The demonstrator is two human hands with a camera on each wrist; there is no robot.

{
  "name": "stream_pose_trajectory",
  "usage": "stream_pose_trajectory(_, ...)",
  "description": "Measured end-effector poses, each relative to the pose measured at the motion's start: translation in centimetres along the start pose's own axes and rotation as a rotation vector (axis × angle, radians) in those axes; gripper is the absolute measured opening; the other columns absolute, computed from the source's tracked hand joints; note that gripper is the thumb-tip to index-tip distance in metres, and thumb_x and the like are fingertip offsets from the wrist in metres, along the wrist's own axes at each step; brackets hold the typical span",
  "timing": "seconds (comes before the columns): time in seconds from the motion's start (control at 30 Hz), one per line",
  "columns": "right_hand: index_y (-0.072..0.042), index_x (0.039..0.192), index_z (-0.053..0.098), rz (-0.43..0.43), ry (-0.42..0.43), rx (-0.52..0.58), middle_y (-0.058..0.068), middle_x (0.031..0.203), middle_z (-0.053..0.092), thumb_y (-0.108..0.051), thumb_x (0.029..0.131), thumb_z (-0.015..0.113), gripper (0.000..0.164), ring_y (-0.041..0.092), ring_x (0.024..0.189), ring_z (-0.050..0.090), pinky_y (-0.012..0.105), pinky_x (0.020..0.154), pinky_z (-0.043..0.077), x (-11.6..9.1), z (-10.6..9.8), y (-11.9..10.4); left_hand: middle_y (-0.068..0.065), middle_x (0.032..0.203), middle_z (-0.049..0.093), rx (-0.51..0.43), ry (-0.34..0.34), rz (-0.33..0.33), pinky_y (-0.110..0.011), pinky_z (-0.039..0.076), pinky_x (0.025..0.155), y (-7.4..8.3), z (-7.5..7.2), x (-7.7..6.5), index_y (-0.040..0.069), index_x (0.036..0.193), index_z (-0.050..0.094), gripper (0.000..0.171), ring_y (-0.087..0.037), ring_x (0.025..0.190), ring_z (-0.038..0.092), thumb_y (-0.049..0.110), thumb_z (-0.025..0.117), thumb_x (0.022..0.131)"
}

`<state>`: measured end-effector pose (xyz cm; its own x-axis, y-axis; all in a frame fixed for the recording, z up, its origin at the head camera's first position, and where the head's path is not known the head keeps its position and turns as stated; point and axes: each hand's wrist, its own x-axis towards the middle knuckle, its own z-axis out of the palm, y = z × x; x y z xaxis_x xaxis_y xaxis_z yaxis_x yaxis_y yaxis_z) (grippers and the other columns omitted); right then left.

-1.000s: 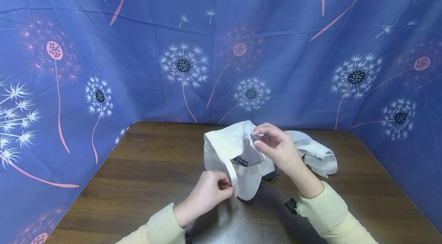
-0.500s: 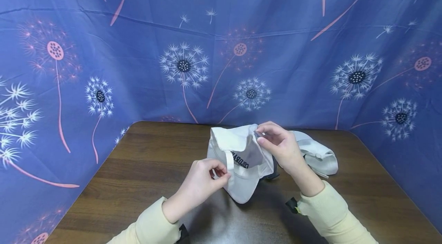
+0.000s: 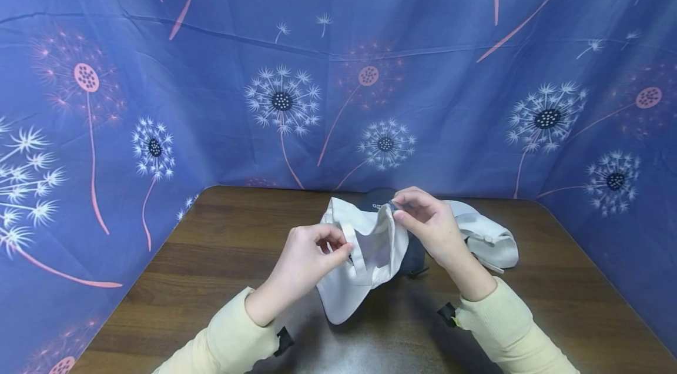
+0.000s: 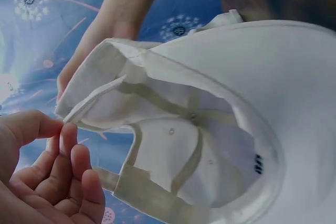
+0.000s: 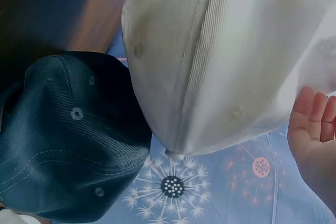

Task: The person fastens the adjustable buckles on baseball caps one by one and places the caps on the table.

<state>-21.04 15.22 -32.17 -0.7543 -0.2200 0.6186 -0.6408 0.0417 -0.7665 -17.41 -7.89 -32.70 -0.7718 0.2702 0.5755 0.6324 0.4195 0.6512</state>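
Observation:
A white baseball cap [image 3: 344, 297] is held up over the table between both hands, its hollow side toward me and its brim hanging down to the left. My left hand [image 3: 312, 253] pinches a narrow white strap [image 3: 353, 244] of the cap between thumb and forefinger; the left wrist view shows this pinch at the strap's tip. With thumb and forefinger, my right hand [image 3: 431, 218] pinches the cap's upper right edge at a small grey piece. Dark lettering [image 4: 258, 164] shows in part inside the cap.
Behind the held cap sits a dark blue cap [image 5: 79, 140], largely hidden in the head view. Another white cap [image 3: 489, 239] lies to its right on the wooden table [image 3: 233, 233]. A blue dandelion-print cloth [image 3: 211, 97] hangs behind the table.
My left hand has risen, drawing the strap upward. The held cap has turned so its brim swings left, uncovering more of the dark cap behind. The right hand has barely moved.

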Motion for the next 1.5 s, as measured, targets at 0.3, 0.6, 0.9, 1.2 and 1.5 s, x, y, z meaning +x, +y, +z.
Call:
stream_pose_trajectory(0.3, 0.002, 0.096, 0.059, 0.033, 0.006, -0.022, 0.006, 0.098, 0.056, 0.000, 0.078, 0.064, 0.018, 0.016, 0.093, 0.053, 0.020, 0.078, 0.047, 0.0, 0.1, -0.2, 0.011, 0.061, 0.059, -0.087, 0.043, -0.131, -0.021, 0.043, 0.051, 0.7, -0.5, 1.9, 0.018, 0.069, 0.066, 0.006, -0.006, 0.055, 0.050, 0.016, 0.070, 0.073)
stream_pose_trajectory(0.6, 0.001, 0.094, 0.059, 0.043, 0.034, 0.037, 0.004, 0.097, 0.056, 0.002, 0.078, 0.063, 0.016, 0.013, 0.090, 0.054, 0.019, 0.074, 0.047, -0.3, 0.5, -0.2, 0.002, 0.065, 0.064, -0.256, 0.092, -0.230, -0.026, 0.047, 0.057, 0.7, -0.5, 3.4, 0.013, 0.073, 0.068, 0.007, -0.011, 0.059, 0.055, 0.019, 0.071, 0.074)
stream_pose_trajectory(0.9, 0.001, 0.093, 0.058, 0.078, 0.064, 0.018, 0.005, 0.098, 0.056, -0.001, 0.078, 0.065, 0.016, 0.013, 0.090, 0.055, 0.021, 0.074, 0.049, -0.4, 0.9, -0.3, -0.005, 0.065, 0.065, -0.455, 0.213, -0.315, -0.023, 0.044, 0.056, 1.6, -0.8, 4.3, 0.002, 0.074, 0.067, 0.013, -0.019, 0.064, 0.060, 0.014, 0.071, 0.074)
stream_pose_trajectory(1.2, -0.002, 0.091, 0.059, 0.048, 0.116, 0.031, 0.006, 0.094, 0.056, 0.002, 0.076, 0.065, 0.017, 0.014, 0.090, 0.057, 0.023, 0.081, 0.048, -0.4, 1.6, 0.0, -0.010, 0.067, 0.066, -0.581, 0.341, -0.390, -0.020, 0.038, 0.047, 0.8, -0.2, 5.2, 0.001, 0.075, 0.066, 0.014, -0.022, 0.063, 0.059, 0.014, 0.071, 0.075)
stream_pose_trajectory(1.5, 0.000, 0.089, 0.060, 0.002, 0.194, 0.058, 0.008, 0.092, 0.056, 0.005, 0.074, 0.066, 0.017, 0.013, 0.086, 0.058, 0.024, 0.079, 0.049, -0.2, 2.7, -0.2, -0.001, 0.062, 0.065, -0.701, 0.396, -0.355, -0.019, 0.037, 0.046, 1.0, 0.3, 5.8, -0.002, 0.074, 0.063, 0.016, -0.021, 0.057, 0.054, 0.012, 0.071, 0.074)
